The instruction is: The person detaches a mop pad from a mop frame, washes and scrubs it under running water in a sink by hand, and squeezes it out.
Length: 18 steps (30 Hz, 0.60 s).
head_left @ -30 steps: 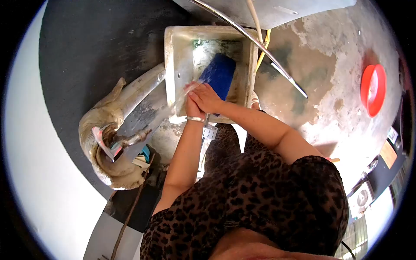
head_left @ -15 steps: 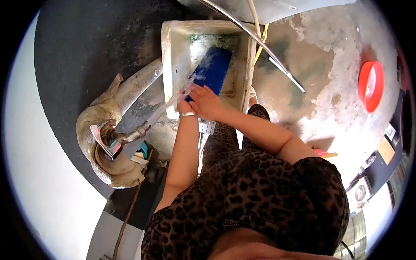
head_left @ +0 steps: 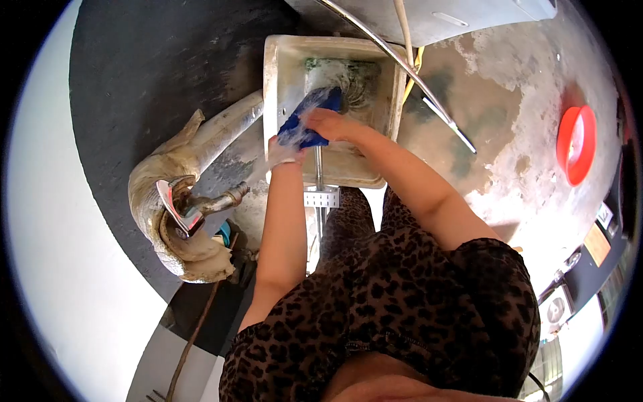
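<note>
In the head view a wet blue cloth [head_left: 330, 99] is bunched and folded over inside the pale, stained sink [head_left: 270, 74]. My right hand [head_left: 326, 125] lies across the cloth with its fingers curled onto it. At the cloth's near left edge, my left hand [head_left: 284, 151] grips it, its fingers partly hidden by spraying water. A bracelet circles my left wrist. From the metal tap [head_left: 231, 197] on the left, a jet of water strikes the cloth and both hands.
A thick wrapped pipe [head_left: 228, 120] runs from the sink's left side. One long metal rod [head_left: 375, 41] slants over the sink's far right corner. Below the near rim is a perforated white bracket [head_left: 323, 197]. A red basin [head_left: 576, 145] is on the right.
The blue cloth was stretched out along the sink and is now gathered closer and folded. My right hand has moved right and slightly up; the view has shifted a little.
</note>
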Tool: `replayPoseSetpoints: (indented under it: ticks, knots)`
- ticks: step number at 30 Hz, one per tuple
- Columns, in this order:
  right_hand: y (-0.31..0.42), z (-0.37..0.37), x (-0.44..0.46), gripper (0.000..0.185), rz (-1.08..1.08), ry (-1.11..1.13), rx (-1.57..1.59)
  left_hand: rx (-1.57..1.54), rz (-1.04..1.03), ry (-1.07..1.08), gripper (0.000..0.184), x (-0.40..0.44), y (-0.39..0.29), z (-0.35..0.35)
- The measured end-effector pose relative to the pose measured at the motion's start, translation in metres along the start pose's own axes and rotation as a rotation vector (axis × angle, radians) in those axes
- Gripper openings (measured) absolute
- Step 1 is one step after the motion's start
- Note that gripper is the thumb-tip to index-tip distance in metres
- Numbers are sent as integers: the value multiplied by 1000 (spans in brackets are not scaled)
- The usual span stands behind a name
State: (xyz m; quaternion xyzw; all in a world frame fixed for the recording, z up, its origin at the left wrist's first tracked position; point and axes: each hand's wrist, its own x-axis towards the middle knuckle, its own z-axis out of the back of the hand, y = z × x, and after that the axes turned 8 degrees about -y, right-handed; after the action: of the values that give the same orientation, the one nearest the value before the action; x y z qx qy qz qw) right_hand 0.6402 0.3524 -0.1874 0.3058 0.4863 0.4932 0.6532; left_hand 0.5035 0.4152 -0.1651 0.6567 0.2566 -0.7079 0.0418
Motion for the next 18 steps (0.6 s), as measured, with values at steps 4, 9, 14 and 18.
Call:
replayPoseSetpoints:
  ticks: [4,9,14,18]
  knots:
    - [31,8,-16,38,213,-111,55,146,-259,116,33,36,9,-10]
    - [51,19,-3,38,444,102,-393,144,-231,237,32,83,13,9]
    - [13,-2,22,41,219,76,45,282,-139,-57,29,3,11,-21]
    - [-17,-16,35,44,271,103,0,54,-158,167,33,19,18,-16]
